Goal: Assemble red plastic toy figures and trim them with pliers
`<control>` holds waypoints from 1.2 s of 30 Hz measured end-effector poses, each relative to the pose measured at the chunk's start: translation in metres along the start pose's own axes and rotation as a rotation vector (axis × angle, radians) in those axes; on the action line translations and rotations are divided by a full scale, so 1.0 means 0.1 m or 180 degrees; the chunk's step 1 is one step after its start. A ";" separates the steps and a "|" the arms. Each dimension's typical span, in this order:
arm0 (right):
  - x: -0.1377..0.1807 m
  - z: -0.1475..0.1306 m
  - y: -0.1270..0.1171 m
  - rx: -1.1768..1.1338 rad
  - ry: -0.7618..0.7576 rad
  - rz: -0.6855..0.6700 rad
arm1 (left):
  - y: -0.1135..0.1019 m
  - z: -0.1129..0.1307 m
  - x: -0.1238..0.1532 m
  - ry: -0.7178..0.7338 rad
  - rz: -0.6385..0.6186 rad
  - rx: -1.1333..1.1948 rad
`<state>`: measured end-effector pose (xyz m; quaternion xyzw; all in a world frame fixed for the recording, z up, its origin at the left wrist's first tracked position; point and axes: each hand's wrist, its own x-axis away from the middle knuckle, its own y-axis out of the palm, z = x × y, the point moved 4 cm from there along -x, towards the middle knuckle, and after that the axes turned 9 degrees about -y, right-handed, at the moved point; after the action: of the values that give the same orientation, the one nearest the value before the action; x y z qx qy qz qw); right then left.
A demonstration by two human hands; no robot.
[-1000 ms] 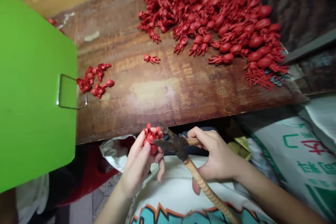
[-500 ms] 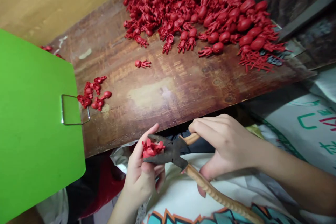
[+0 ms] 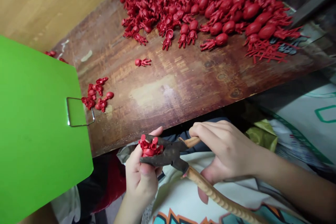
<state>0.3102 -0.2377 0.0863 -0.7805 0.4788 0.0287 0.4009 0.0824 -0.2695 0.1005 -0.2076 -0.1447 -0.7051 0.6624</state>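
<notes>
My left hand (image 3: 143, 173) is closed around a small red plastic figure (image 3: 150, 149), low in front of my shirt. The dark metal jaws of a pair of pliers (image 3: 168, 153) lie on both sides of that figure; whether they press on it I cannot tell. The tool's tan handles spread wide apart. My right hand (image 3: 223, 150) grips these handles, fingers on the upper one and thumb against the lower one. Part of the figure is hidden by the jaws and my left fingers.
A wooden table (image 3: 189, 87) stands ahead. On it lie a large heap of red figures (image 3: 194, 7), thin red sticks (image 3: 266, 51), one lone figure (image 3: 143, 62) and a small cluster (image 3: 97, 94). A green board (image 3: 39, 129) with a wire handle (image 3: 81, 112) blocks the left side.
The red figure has turned between the pliers' jaws, its limbs now pointing up. My left fingers have closed in further beneath it. The view has shifted slightly.
</notes>
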 end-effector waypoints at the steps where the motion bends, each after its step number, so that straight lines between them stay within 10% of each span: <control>1: 0.01 0.00 0.00 0.0044 -0.0039 -0.0001 | 0.00 0.01 0.00 0.0012 0.0009 -0.0077; 16: -0.01 -0.17 0.08 -0.0280 0.0518 -0.0312 | -0.04 0.26 0.10 0.1410 0.0951 -0.1135; 24: 0.02 -0.29 0.29 -0.0545 0.0708 -0.0022 | 0.11 0.51 0.12 0.2033 0.0600 -0.1854; 36: 0.05 -0.21 0.22 -0.1055 0.0897 -0.0192 | 0.13 0.51 0.02 0.1002 -0.0150 -0.0999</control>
<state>0.2888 -0.2599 0.0845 -0.8460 0.4952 -0.0145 0.1969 0.1004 -0.2481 0.1455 -0.1921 0.0672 -0.7580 0.6197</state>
